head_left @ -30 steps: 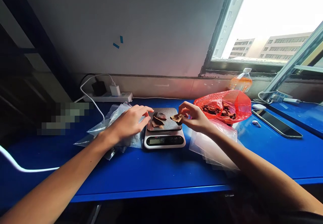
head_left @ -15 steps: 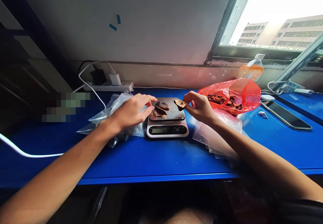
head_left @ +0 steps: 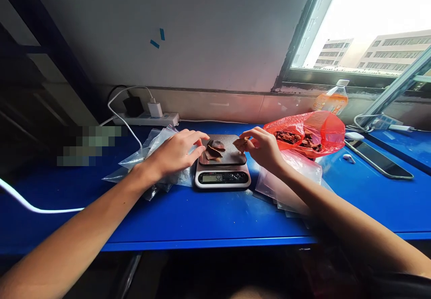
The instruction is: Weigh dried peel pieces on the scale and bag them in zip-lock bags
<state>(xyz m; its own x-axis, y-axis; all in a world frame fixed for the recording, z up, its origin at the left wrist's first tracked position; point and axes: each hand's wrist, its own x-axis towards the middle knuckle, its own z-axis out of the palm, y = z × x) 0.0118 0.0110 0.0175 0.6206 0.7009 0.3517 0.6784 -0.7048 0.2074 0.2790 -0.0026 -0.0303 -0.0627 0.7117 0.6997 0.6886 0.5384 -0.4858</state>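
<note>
A kitchen scale [head_left: 222,186] stands in the middle of the desk, its lit display showing what looks like 52. Brown pieces of dried peel [head_left: 214,151] lie on the left part of its metal plate. My left hand [head_left: 178,151] is at the plate's left edge, thumb and fingers apart and nothing between them. Over the plate's right edge, my right hand [head_left: 264,147] pinches another piece of dried peel [head_left: 239,144] between thumb and fingers. A red plastic bag [head_left: 328,130] with more dried peel sits behind my right hand.
Clear zip bags [head_left: 161,133] lie under and behind my left forearm, and more clear bags [head_left: 289,182] under my right. A power strip [head_left: 144,118] with chargers is along the wall. At right are a bottle [head_left: 333,101], a phone [head_left: 379,159] and an earbud [head_left: 349,158].
The peel in my right hand has turned from lying nearly flat to a more tilted position. My left hand stays almost in place. The whole view has shifted slightly.
</note>
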